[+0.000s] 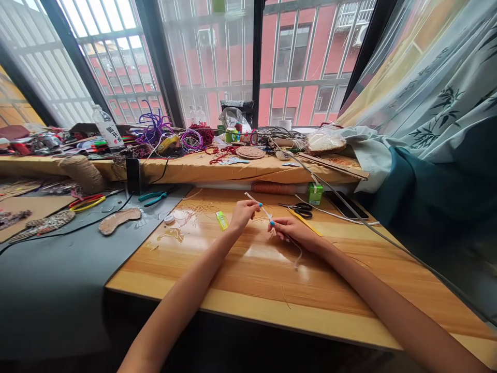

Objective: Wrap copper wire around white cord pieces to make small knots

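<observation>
Above the wooden tabletop, my left hand pinches a pale cord between thumb and fingers. One end of it sticks out past the fingertips, up and to the left. My right hand is closed on the same cord a little lower and to the right, where it looks knotted or frayed; the detail is too small to tell. A thin tail hangs below my right hand. Black scissors and a slim yellow tool lie just beyond the right hand. Left of my left hand rests a small yellow-green item.
A green carton and a dark phone are at the back right. A long grey cable crosses the right side. Teal pliers lie on the grey mat. Craft materials crowd the ledge beneath the window.
</observation>
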`<act>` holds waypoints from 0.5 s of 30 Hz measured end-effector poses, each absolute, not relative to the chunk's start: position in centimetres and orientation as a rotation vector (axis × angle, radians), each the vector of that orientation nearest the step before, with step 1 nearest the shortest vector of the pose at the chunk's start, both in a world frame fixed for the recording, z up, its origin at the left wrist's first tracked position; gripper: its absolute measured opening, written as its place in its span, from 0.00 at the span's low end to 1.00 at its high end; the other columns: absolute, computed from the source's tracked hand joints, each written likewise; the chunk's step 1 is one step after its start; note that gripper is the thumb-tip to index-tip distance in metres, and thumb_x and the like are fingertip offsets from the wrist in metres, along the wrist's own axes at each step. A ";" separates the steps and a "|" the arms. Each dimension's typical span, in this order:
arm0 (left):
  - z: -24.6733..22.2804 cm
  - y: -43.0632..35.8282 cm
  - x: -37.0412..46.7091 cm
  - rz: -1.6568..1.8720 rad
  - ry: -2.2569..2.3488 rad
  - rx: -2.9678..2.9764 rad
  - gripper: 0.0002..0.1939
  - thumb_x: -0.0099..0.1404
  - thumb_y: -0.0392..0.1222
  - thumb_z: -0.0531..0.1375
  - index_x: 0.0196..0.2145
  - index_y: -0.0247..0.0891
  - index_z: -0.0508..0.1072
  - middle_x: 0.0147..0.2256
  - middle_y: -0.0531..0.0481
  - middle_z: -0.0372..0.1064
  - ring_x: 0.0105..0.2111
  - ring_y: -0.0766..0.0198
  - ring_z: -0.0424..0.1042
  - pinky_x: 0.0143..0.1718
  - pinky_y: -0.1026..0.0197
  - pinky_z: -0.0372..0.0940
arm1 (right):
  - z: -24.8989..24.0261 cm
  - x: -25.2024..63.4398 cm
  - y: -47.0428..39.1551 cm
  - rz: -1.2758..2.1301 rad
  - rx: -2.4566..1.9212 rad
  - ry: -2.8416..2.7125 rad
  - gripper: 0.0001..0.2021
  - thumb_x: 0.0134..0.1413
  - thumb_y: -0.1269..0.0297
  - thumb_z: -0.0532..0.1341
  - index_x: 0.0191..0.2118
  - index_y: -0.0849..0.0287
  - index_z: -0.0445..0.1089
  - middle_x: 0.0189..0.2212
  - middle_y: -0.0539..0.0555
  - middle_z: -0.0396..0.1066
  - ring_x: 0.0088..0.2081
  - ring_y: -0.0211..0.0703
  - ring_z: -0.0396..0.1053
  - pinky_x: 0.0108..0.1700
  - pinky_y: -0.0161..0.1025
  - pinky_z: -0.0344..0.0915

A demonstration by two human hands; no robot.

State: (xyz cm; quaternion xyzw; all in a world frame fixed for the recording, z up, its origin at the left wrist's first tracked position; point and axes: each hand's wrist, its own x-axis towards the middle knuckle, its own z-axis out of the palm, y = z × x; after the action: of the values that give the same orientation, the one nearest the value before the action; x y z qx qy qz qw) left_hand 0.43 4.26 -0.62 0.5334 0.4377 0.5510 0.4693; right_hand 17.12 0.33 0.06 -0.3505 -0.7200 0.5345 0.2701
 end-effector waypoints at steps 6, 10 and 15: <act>-0.2 5.2 -2.0 1.480 1.120 1.198 0.09 0.46 0.40 0.58 0.23 0.30 0.71 0.18 0.54 0.62 0.12 0.78 0.52 0.15 0.69 0.45 | -0.3 17.5 0.9 1.694 -0.888 -1.771 0.18 0.46 0.58 0.58 0.40 0.65 0.64 0.23 0.50 0.67 0.22 0.31 0.62 0.28 0.31 0.58; 0.0 5.5 -2.7 1.541 1.125 1.152 0.09 0.46 0.40 0.59 0.24 0.30 0.72 0.18 0.54 0.62 0.13 0.78 0.51 0.15 0.69 0.45 | -0.3 17.8 1.1 1.771 -0.869 -1.746 0.17 0.45 0.60 0.60 0.40 0.65 0.64 0.26 0.52 0.68 0.27 0.33 0.66 0.33 0.33 0.61; 0.1 5.6 -2.9 1.590 1.133 1.118 0.09 0.46 0.40 0.59 0.24 0.30 0.72 0.17 0.53 0.62 0.13 0.78 0.51 0.15 0.69 0.45 | -0.2 17.9 1.1 1.754 -0.884 -1.829 0.15 0.45 0.60 0.60 0.38 0.65 0.65 0.24 0.52 0.69 0.25 0.33 0.66 0.30 0.33 0.61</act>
State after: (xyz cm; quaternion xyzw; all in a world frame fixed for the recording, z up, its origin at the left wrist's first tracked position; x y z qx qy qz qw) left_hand -2.93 5.60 0.07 0.4483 0.4544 0.6375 0.4315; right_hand 17.87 1.13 -0.23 -0.3208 -0.6637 0.6365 0.2268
